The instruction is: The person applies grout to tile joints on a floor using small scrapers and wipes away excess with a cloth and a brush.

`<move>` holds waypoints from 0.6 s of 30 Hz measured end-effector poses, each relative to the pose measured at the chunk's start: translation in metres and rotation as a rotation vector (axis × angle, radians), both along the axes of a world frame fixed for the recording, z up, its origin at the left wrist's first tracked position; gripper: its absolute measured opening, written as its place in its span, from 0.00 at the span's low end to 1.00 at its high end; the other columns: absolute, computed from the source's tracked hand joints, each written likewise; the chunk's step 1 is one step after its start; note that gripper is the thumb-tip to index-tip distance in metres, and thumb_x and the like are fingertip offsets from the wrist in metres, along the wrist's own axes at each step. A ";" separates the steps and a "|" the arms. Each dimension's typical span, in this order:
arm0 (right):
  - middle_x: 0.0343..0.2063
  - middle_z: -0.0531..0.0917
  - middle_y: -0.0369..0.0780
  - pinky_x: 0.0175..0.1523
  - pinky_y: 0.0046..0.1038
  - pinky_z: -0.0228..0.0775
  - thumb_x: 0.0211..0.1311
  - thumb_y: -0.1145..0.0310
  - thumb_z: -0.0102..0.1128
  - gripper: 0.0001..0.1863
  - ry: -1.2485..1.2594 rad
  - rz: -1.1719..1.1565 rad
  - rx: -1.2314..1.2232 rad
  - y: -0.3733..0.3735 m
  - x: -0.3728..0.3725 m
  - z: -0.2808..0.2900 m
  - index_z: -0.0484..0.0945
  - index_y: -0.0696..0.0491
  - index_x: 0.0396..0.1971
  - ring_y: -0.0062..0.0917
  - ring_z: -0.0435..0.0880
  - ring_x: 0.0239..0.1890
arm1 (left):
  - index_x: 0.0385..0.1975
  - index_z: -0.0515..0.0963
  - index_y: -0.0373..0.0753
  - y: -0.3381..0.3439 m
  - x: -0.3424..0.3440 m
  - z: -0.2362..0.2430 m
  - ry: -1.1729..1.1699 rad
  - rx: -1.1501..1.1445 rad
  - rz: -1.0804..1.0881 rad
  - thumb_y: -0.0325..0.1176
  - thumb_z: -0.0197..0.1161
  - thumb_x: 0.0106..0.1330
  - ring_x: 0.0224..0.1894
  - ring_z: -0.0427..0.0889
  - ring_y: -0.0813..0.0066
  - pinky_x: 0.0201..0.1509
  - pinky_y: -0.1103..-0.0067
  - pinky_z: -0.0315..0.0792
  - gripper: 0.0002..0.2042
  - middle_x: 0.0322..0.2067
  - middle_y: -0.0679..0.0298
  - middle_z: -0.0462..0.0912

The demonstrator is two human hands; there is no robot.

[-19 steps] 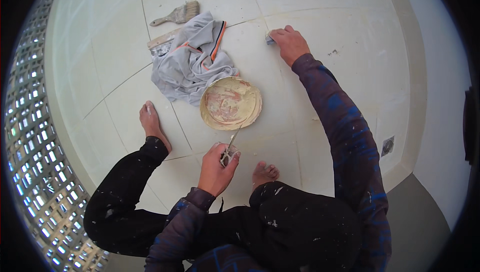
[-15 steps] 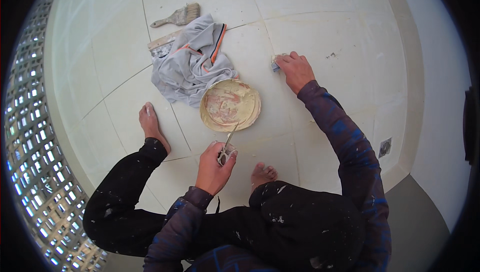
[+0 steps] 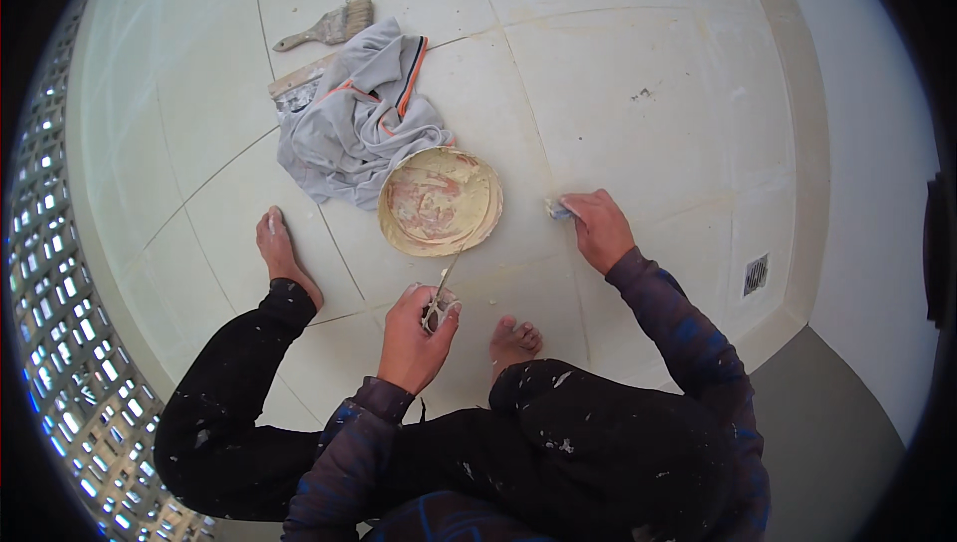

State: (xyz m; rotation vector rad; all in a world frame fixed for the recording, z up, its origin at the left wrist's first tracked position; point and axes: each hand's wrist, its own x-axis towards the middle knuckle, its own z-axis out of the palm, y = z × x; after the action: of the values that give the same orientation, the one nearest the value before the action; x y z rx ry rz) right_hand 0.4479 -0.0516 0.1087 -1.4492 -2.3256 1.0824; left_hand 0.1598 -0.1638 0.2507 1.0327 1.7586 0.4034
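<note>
My left hand is closed around the handle of a putty knife, whose thin blade points up toward a round shallow bowl smeared with pale filler. My right hand presses a small bluish-white rag flat on the pale floor tile, just right of the bowl and beside a tile joint. I am squatting barefoot, with my left foot and right foot on the tiles.
A crumpled grey cloth with orange trim lies behind the bowl, partly over a wide scraper. A paintbrush lies farther back. A floor drain sits at right near the wall. A patterned block wall runs along the left.
My right hand with the rag has drawn back along the tile toward me, from the far right of the cloth to beside the bowl. My left hand has stayed put.
</note>
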 end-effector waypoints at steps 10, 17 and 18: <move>0.52 0.82 0.35 0.51 0.34 0.70 0.60 0.74 0.56 0.18 -0.166 0.076 0.539 0.078 -0.042 -0.065 0.81 0.53 0.51 0.30 0.78 0.49 | 0.38 0.79 0.34 0.007 0.009 -0.002 -0.020 -0.013 -0.002 0.27 0.66 0.65 0.27 0.71 0.76 0.34 0.77 0.70 0.06 0.28 0.63 0.78; 0.54 0.81 0.37 0.52 0.34 0.68 0.59 0.73 0.57 0.19 -0.209 0.156 0.408 -0.060 0.020 -0.043 0.81 0.54 0.51 0.29 0.78 0.51 | 0.36 0.79 0.33 0.011 0.009 -0.004 -0.026 -0.076 -0.012 0.27 0.68 0.63 0.25 0.74 0.75 0.31 0.77 0.71 0.07 0.26 0.61 0.80; 0.54 0.81 0.38 0.52 0.35 0.68 0.58 0.73 0.58 0.19 -0.217 0.160 0.379 -0.085 0.030 -0.037 0.81 0.54 0.51 0.29 0.78 0.51 | 0.36 0.79 0.33 0.012 0.010 -0.003 -0.030 -0.091 0.000 0.28 0.68 0.63 0.25 0.73 0.75 0.31 0.77 0.71 0.07 0.25 0.61 0.80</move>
State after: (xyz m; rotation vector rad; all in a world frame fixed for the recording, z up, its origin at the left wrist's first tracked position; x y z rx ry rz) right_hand 0.4782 -0.1367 0.0720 -1.3065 -2.6493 0.4912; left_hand 0.1695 -0.1519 0.2482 0.9581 1.7337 0.3345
